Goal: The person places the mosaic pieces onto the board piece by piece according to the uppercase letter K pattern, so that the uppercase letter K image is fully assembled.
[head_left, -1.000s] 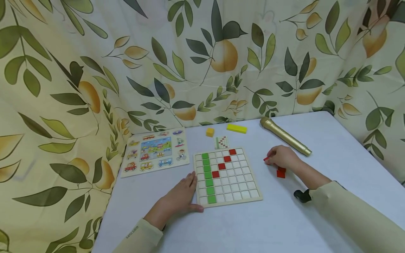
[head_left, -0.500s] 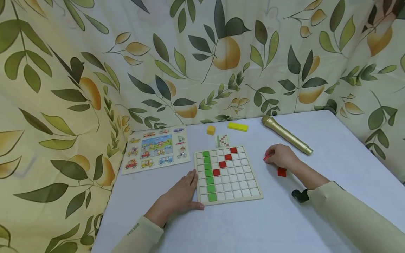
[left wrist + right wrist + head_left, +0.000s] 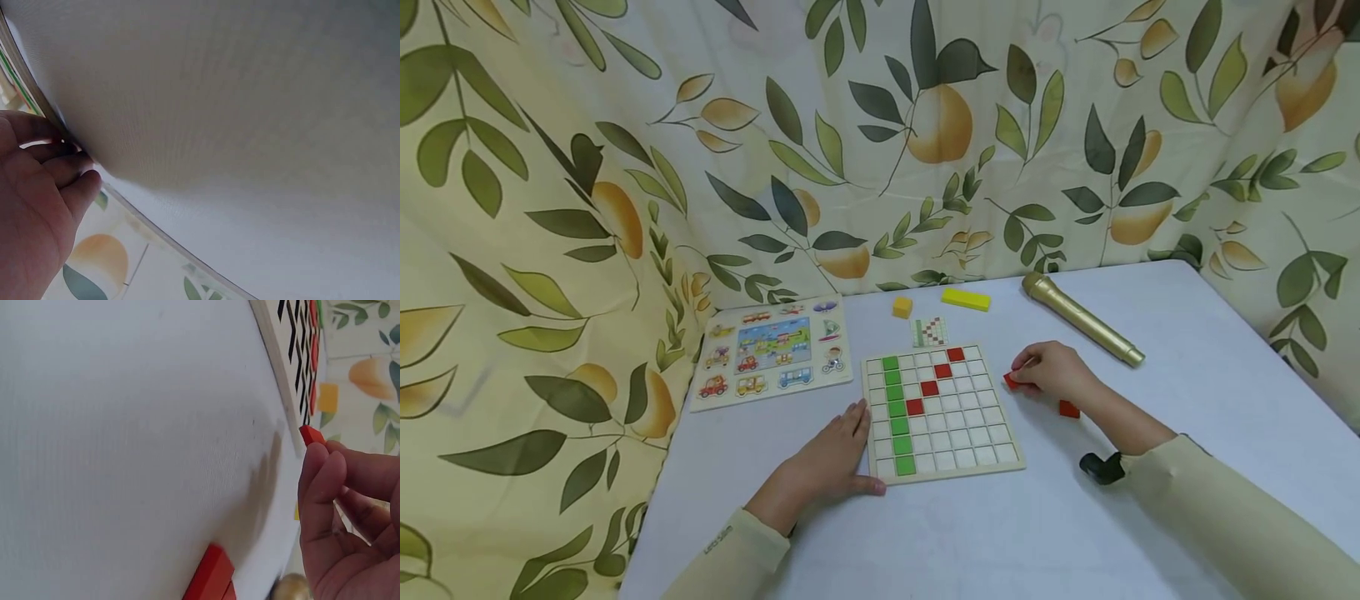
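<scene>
Two hands work around a square wooden grid board point(image 3: 942, 412) lying on the white table point(image 3: 1187, 358). At the board's 3 o'clock side the right hand point(image 3: 1054, 372) pinches a small red square tile point(image 3: 1011, 382) between thumb and curled fingertips; the right wrist view shows the tile point(image 3: 310, 434) held just above the table, close to the board's edge point(image 3: 275, 375). More loose red tiles point(image 3: 1069, 408) lie on the table at 4 o'clock from that hand, close beside its wrist. The left hand point(image 3: 827, 462) rests flat at the board's 8 o'clock corner, its fingers point(image 3: 62, 165) straight and touching the edge. On the board a column of green tiles point(image 3: 897, 414) runs down the second column from the left, and a diagonal of red tiles point(image 3: 936, 381) climbs toward 1 o'clock. At 12 o'clock from the board lies a small pattern card point(image 3: 929, 332), with a yellow cube point(image 3: 902, 307) and a yellow bar block point(image 3: 966, 298) beyond it. A gold microphone point(image 3: 1081, 319) lies at 2 o'clock, and a vehicle picture puzzle point(image 3: 771, 354) at 10 o'clock.
</scene>
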Demonstrator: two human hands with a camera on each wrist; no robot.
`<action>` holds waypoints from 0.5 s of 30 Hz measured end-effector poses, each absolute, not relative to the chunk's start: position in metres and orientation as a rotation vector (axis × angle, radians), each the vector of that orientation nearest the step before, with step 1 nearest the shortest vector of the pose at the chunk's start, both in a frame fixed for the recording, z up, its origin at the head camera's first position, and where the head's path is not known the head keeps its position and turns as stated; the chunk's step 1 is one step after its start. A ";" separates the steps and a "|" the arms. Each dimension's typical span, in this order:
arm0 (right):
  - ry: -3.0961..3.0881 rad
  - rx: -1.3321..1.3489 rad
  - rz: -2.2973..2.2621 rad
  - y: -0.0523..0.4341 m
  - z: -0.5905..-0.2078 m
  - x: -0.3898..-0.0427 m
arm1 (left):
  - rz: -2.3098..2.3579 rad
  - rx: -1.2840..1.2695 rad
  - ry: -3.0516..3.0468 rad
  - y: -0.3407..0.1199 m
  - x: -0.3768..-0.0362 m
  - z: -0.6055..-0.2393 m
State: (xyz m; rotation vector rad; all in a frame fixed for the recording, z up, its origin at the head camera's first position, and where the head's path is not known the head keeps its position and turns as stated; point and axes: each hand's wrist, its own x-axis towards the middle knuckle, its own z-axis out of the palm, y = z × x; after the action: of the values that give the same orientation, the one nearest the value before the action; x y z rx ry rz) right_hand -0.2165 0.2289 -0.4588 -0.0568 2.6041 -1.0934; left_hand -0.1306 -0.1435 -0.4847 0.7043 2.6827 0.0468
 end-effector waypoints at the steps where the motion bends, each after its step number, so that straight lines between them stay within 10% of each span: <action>1: 2.601 -0.057 -1.093 0.226 -0.459 -0.216 | 0.046 0.707 2.682 -0.143 -0.131 -0.484; 15: 2.538 -0.077 -1.117 0.181 -0.469 -0.205 | 0.032 0.711 2.677 -0.143 -0.131 -0.482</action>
State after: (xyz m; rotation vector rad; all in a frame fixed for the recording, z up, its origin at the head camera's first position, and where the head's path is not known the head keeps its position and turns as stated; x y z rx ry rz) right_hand -0.2050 0.1806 -0.4693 -0.0771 2.5384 -1.1174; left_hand -0.1307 -0.1427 -0.4815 0.7114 2.6767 0.0316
